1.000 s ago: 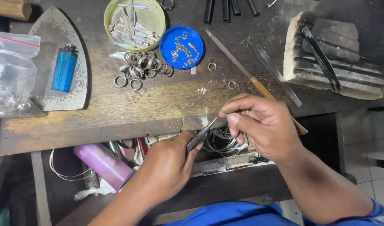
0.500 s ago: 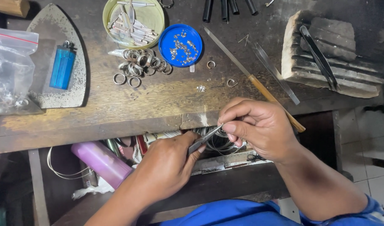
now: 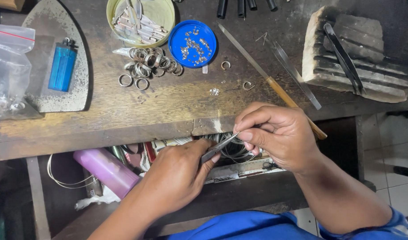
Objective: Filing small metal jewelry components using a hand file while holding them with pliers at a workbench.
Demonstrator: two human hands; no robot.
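Gripping tweezers (image 3: 218, 148), the left hand (image 3: 179, 173) meets the right hand (image 3: 275, 135), whose fingertips pinch a tiny piece, too small to identify, just off the counter (image 3: 124, 111) edge. Farther back lie rings (image 3: 150, 64), a blue lid (image 3: 192, 38) and a file (image 3: 262, 71).

The tabletop (image 3: 168, 106) was worn brown wood, streaked yellow toward its front edge. Near the back edge sat a bright blue lid (image 3: 192, 43) speckled with silver bits and a pale green tin (image 3: 141, 17) — silver rings (image 3: 148, 66) lay beside them. At the left edge lay a translucent blue lighter (image 3: 62, 66); below the front edge, a lilac bottle (image 3: 107, 172).
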